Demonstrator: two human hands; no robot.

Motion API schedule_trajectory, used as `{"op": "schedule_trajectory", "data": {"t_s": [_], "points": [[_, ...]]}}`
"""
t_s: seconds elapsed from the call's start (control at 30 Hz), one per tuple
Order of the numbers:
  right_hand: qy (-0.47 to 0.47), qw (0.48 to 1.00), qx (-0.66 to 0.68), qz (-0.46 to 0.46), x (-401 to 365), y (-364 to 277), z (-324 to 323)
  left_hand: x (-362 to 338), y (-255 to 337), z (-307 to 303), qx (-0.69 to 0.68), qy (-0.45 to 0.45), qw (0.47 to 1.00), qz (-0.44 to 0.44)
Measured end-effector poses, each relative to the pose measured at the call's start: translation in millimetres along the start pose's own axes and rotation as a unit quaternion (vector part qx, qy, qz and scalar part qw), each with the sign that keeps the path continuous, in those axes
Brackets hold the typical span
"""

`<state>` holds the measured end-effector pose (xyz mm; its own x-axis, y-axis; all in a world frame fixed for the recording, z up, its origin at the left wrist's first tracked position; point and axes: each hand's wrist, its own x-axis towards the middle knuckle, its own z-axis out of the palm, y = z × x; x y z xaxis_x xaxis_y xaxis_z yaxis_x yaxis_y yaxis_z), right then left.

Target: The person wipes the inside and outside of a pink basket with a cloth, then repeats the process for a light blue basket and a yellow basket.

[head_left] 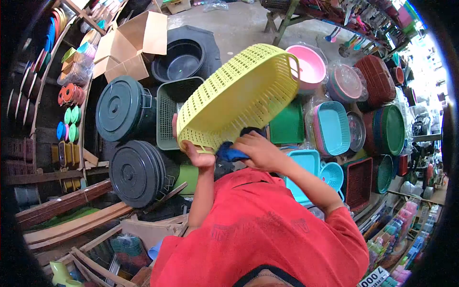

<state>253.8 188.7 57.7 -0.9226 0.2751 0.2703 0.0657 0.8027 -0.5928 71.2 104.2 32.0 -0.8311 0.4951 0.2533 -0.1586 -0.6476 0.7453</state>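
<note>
A yellow plastic basket with slotted sides is held up in front of my chest, tipped so that its inside faces toward me and to the right. My left hand grips its near left end by the rim and handle, fingers partly hidden behind the wall. My right hand is closed on a dark blue cloth, which lies against the basket's lower rim.
Lidded dark bins and an open cardboard box stand on the left. Stacked turquoise trays, pink basins and a dark red basket are on the right. Wooden planks lie at lower left.
</note>
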Motion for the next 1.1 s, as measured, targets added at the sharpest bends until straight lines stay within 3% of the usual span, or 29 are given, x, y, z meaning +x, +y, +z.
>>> {"op": "schedule_trajectory", "data": {"t_s": [0.07,0.13,0.2,0.3,0.37,0.4,0.47,0.53,0.63,0.73,0.77,0.87,0.97,1.0,1.1], "points": [[-0.124,0.979,0.125,0.107,-6.2,7.3,-24.8,3.7,-0.4,0.4,0.027,-0.002,0.999,0.019],[-0.001,0.980,0.165,0.113,-3.0,16.4,-48.6,4.8,6.2,9.6,0.056,0.000,0.997,0.048],[0.140,0.971,0.116,0.156,4.5,32.1,-62.1,4.6,2.8,4.4,0.050,0.016,0.998,0.045],[0.173,0.962,0.089,0.193,27.0,35.2,-68.8,-4.3,3.2,3.7,0.005,0.012,1.000,0.007],[0.177,0.976,-0.031,0.125,36.3,42.6,-37.8,-11.5,10.5,19.9,-0.041,0.021,0.999,-0.014],[0.168,0.981,-0.050,0.088,34.5,42.1,-16.8,-10.8,7.4,16.1,-0.045,0.018,0.999,-0.013],[0.106,0.991,-0.048,0.065,29.2,26.6,14.5,-9.4,-1.7,2.2,-0.047,0.104,0.993,-0.035],[0.065,0.993,-0.103,0.009,20.3,10.3,29.5,-1.8,-3.1,3.2,-0.054,0.100,0.994,-0.002],[-0.001,1.000,0.005,-0.016,-0.6,13.7,19.3,1.0,-14.3,-26.1,0.019,0.102,0.995,-0.011],[-0.035,0.998,-0.044,-0.018,-14.8,38.8,-18.5,11.2,-19.9,-48.8,0.021,0.075,0.996,-0.052],[-0.013,0.996,-0.085,0.020,-18.7,54.7,-29.1,15.9,5.6,-15.4,0.088,0.048,0.995,-0.007],[0.125,0.973,-0.167,0.096,-7.5,73.2,-70.6,20.8,23.8,-0.3,0.151,0.012,0.988,-0.016],[0.285,0.929,-0.237,0.005,29.6,69.5,-96.8,17.3,19.5,1.0,0.156,-0.007,0.986,-0.057],[0.287,0.928,-0.238,0.009,39.5,73.2,-97.0,14.7,18.3,4.1,0.156,-0.011,0.986,-0.059],[0.286,0.897,-0.326,-0.091,63.0,99.3,-89.7,8.9,15.4,8.5,0.145,-0.050,0.984,-0.091]]}}
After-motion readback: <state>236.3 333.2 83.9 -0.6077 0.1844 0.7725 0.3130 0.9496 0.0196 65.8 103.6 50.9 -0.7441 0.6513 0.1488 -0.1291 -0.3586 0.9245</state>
